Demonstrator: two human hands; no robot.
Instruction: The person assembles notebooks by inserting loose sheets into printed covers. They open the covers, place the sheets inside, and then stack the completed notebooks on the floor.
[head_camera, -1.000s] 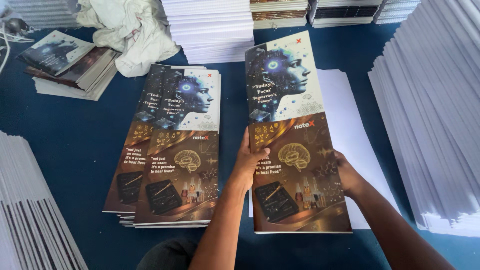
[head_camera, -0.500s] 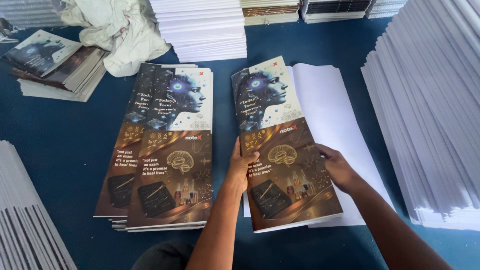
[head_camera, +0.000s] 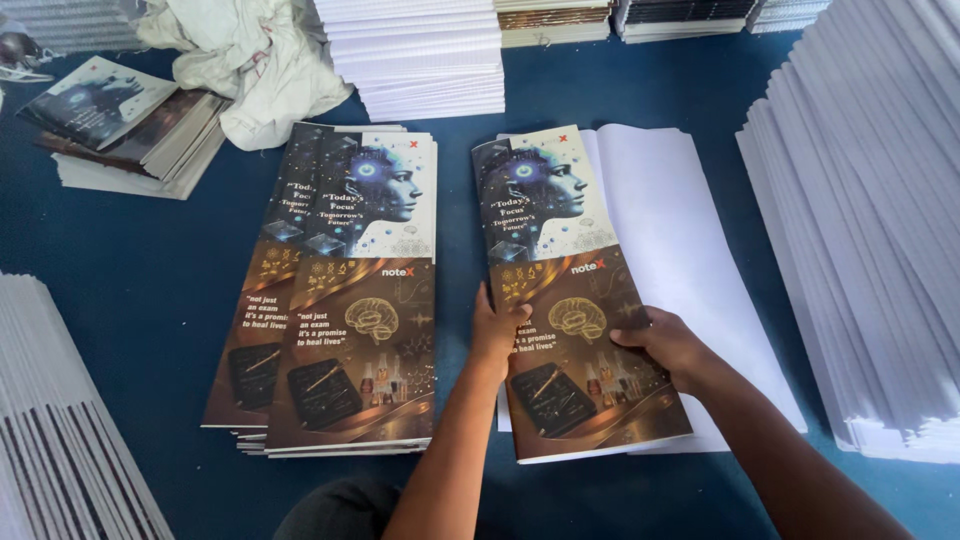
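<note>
A long printed cover sheet (head_camera: 560, 250), with a blue head picture on its far half and a brown brain picture on its near half, lies on a white paper block (head_camera: 680, 240) on the blue surface (head_camera: 130, 280). My left hand (head_camera: 496, 330) grips the sheet's left edge at the middle. My right hand (head_camera: 668, 345) rests flat on its right side, fingers on the brown half. To the left lies a stack of the same covers (head_camera: 340, 300), fanned slightly.
Tall stacks of white paper stand at the right (head_camera: 870, 220), the back (head_camera: 420, 55) and the near left (head_camera: 60, 420). A crumpled white cloth (head_camera: 250, 60) and a small pile of booklets (head_camera: 120, 125) lie at the far left.
The cover sheet has shifted left and turned slightly on the white block, showing more white paper at its right. Both hands moved with it.
</note>
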